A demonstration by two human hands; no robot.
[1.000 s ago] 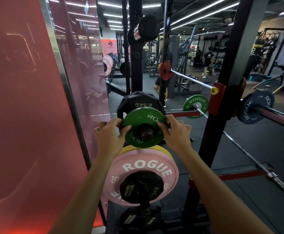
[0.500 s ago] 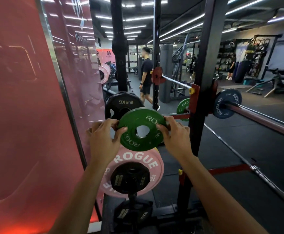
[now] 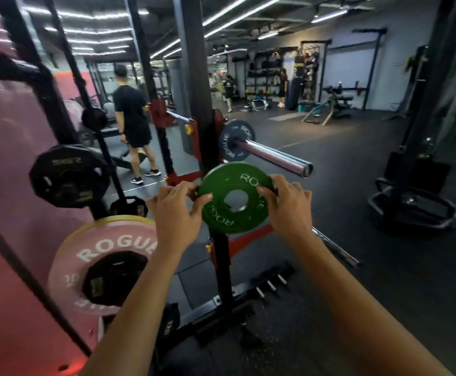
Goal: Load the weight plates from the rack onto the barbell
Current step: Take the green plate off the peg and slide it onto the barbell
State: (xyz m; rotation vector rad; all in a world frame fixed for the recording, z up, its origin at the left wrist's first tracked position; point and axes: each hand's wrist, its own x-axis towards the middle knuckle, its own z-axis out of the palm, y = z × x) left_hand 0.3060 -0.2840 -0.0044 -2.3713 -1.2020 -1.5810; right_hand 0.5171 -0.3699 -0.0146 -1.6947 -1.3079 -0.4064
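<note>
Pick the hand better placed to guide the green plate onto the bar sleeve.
Right. Both hands grip the green plate, but the right hand holds the rim on the side toward the open end of the barbell sleeve; the left hand is on the rack side.

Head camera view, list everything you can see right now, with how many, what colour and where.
green plate: one, green, held in mid-air below the barbell sleeve
barbell sleeve: one, silver, jutting from the rack, end bare
dark blue plate: one, already on the sleeve
pink plate: one, lower rack peg, left
black plate: one, upper peg, left
rack upright: one, black, centre
bystander: one, black clothes, behind the rack
left hand: grips the plate's left edge
right hand: grips its right edge
</note>
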